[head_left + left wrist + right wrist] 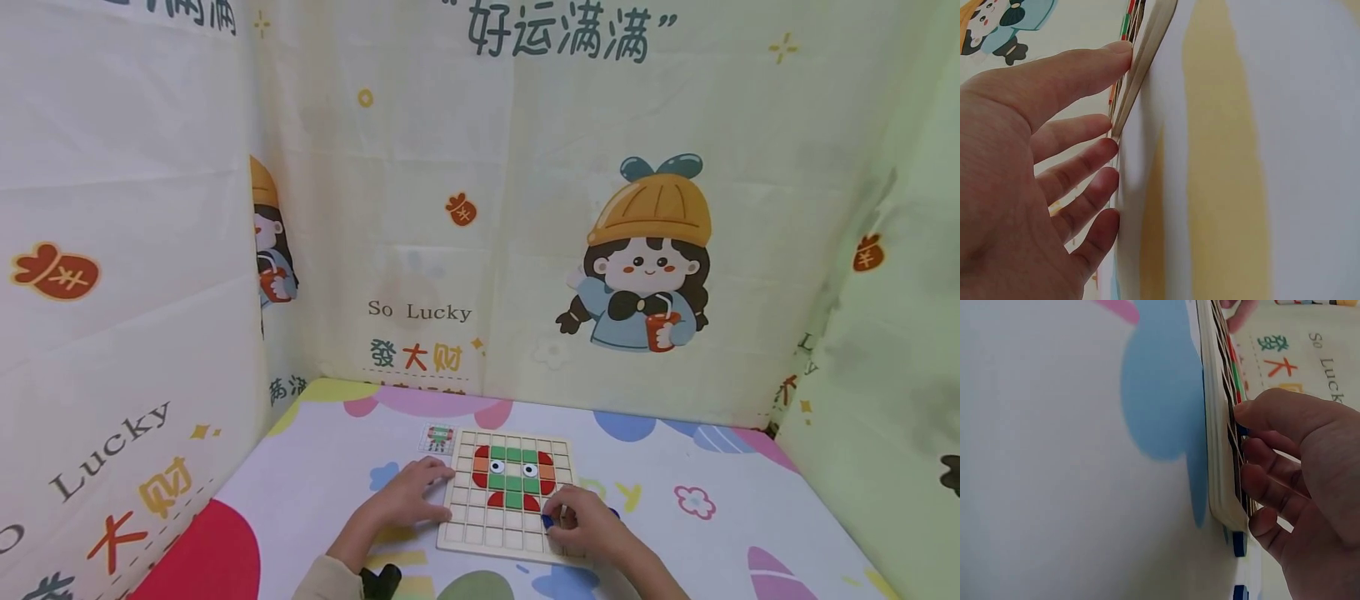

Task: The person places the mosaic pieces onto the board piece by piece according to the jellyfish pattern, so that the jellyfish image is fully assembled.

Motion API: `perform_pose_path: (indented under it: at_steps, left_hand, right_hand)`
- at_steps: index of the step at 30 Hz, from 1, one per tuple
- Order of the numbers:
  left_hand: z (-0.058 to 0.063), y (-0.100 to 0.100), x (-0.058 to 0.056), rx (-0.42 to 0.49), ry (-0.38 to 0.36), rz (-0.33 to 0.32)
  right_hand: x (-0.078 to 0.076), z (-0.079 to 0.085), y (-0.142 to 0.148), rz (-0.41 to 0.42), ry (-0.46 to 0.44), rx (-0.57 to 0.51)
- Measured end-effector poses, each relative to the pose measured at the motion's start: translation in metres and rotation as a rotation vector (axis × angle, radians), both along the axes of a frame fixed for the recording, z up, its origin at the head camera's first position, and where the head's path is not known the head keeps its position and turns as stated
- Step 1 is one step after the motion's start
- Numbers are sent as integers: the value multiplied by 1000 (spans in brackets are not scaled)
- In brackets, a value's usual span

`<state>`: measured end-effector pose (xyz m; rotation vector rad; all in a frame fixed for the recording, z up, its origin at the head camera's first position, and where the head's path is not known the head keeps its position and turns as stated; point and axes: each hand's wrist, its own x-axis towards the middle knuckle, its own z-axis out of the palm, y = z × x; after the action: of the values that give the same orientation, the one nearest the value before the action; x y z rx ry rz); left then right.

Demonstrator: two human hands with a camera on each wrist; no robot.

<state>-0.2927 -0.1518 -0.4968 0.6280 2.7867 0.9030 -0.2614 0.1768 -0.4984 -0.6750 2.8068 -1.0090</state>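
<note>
A light wooden grid board (491, 535) lies on the table with red, green and orange tiles (513, 482) and two round eye tiles forming a face-like figure. My left hand (405, 493) rests at the board's left edge, thumb and fingertips at the rim, fingers loosely extended. In the left wrist view the thumb (1079, 78) touches the board's edge. Over the board's lower right, my right hand (588, 521) pinches a small blue tile (547, 522) between thumb and fingers, just below the red and green row. The right wrist view shows this tile partly hidden by the thumb (1260, 412).
A small picture card (437, 438) with a similar figure lies at the board's upper left corner. Two more blue pieces, one nearer (1239, 544) and one farther from the board (1241, 592), lie beside its right side. Printed cloth walls (420, 250) enclose the patterned table.
</note>
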Motion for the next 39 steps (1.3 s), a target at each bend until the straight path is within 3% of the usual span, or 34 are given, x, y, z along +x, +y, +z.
perform_pose_path:
  at_steps: [7,28,39]
  left_hand:
    - [-2,-2,0,-1,6,-13]
    - [0,-3,1,19,7,-10]
    - [-2,-3,1,13,-1,-12]
  right_hand:
    - [0,0,-11,5,33,3]
    - [1,2,-22,-21,12,-12]
    - [4,7,1,-81,69,-54]
